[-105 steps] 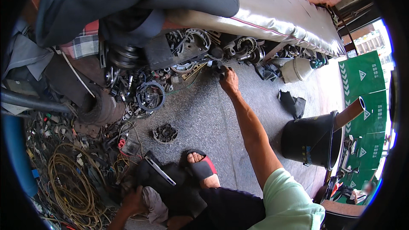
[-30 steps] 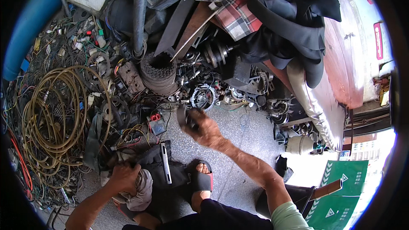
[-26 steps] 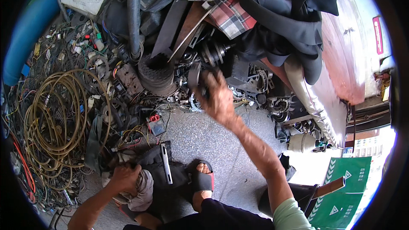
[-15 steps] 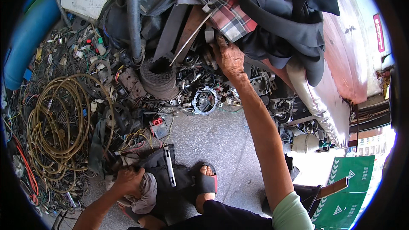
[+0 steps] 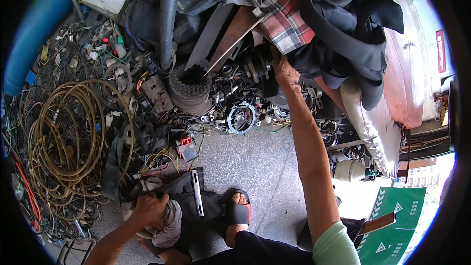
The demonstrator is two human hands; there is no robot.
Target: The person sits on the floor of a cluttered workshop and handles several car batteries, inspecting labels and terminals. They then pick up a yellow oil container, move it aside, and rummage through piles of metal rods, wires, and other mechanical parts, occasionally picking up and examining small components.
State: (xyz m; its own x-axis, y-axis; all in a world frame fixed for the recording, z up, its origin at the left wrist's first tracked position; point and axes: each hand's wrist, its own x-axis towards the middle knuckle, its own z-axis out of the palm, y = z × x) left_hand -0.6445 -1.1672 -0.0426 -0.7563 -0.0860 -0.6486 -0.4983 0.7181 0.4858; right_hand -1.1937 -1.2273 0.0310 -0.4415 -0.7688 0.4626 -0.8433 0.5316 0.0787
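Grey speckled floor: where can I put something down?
Free: the grey speckled floor between the round silvery metal ring, the black open-toed sandal and the bare right forearm. Crowded: the left, with coiled amber hose and tangled wires; around the right hand, with dark metal parts.

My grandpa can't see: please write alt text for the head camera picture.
A person's bare right hand, partly hidden, reaches beside a red, black and white plaid cloth, near dark metal machine parts; the left hand touches crumpled greyish cloth. Coiled yellowish-brown tubing lies on a heap of tangled wires at left.
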